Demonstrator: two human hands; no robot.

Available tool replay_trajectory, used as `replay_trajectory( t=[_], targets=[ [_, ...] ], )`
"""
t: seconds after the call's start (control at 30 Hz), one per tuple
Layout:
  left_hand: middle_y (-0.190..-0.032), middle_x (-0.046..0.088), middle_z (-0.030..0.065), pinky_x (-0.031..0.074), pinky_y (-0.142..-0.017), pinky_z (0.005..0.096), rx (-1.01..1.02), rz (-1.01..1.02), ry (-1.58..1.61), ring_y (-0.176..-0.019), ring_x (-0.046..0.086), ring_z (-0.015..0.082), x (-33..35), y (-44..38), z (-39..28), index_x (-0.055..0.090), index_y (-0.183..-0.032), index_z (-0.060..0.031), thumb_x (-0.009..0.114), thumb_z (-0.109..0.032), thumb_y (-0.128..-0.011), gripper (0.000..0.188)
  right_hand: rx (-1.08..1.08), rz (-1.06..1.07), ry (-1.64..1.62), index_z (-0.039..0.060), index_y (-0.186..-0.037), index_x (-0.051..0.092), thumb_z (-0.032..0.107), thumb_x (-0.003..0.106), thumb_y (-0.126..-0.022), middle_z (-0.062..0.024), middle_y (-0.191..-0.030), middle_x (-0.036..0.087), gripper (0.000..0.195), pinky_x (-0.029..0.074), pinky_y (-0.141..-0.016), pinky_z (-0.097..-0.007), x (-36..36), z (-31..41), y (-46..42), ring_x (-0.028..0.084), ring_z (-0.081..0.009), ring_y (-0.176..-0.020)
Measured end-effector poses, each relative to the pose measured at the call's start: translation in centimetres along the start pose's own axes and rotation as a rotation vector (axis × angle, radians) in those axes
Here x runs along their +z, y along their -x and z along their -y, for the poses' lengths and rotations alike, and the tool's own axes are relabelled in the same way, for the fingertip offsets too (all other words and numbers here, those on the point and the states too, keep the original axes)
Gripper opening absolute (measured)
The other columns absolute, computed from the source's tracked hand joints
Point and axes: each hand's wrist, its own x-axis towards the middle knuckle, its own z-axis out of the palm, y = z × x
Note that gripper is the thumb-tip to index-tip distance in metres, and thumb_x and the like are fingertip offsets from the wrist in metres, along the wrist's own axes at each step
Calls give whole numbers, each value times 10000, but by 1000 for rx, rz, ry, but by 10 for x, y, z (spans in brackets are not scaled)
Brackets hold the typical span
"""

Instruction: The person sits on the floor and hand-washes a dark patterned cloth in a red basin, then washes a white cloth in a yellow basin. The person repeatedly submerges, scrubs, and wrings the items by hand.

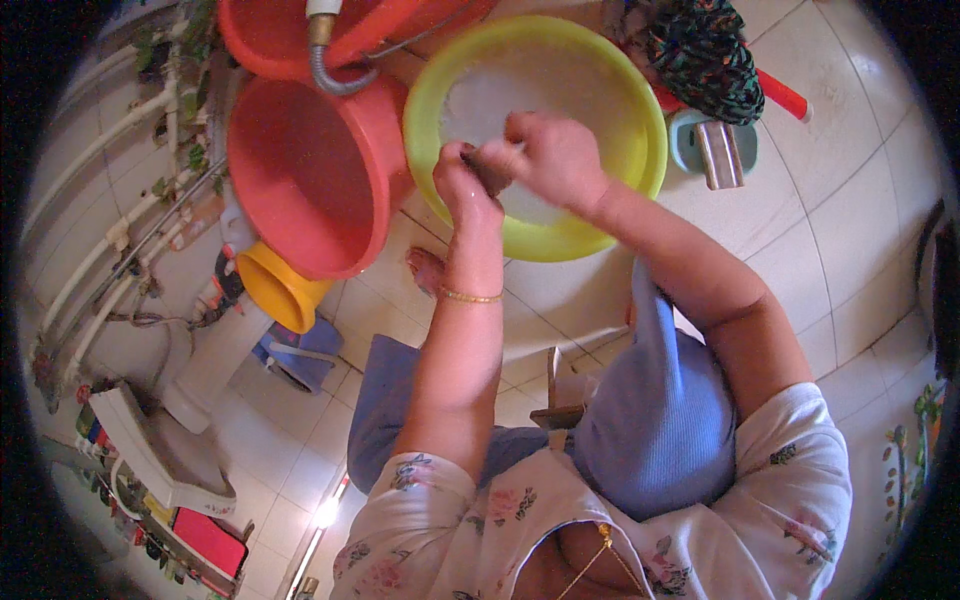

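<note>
Both hands are over the near part of a yellow-green plastic basin (652,150) holding cloudy, greyish water (555,82). My left hand (469,180), with a thin gold bracelet on its wrist, is closed around a small dark item (489,174) whose kind I cannot tell. Close to its right side, my right hand (555,154) is bent at the fingers and blurred; its fingertips are at the dark item, and whether they grip it is unclear.
Left of the basin lies a tipped red plastic tub (367,150), with a yellow container (277,289) below it. A metal hose (322,71) hangs at the top. Dark patterned fabric (705,60) and a teal dish (682,142) are at the right. A pedestal sink (165,465) stands lower left.
</note>
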Motion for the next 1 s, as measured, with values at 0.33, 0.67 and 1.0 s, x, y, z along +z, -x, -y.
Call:
replay_trajectory(
  t=[0.33,0.67,1.0],
  targets=[
    [-964,526,3,413,-737,314,-35,621,297,-879,499,139,-19,-14,38,501,-935,-142,307,-363,-909,296,-177,103,141,127,-683,605,338,497,-784,-71,-634,584,257,442,-539,-372,17,12,0,577,-269,-594],
    [-891,513,2,394,-768,305,13,498,234,-887,470,126,-26,7,35,474,-870,-156,304,-449,-901,340,-295,-154,301,123,-702,612,378,435,-807,-84,-628,597,328,453,-542,-416,34,23,20,603,-254,-595],
    [-895,503,-23,403,-691,318,123,581,274,-810,472,123,-30,4,45,458,-910,-158,355,-428,-884,290,-199,84,327,116,-689,614,402,439,-796,-115,-648,604,352,465,-565,-415,22,21,4,594,-305,-616]
  ],
)
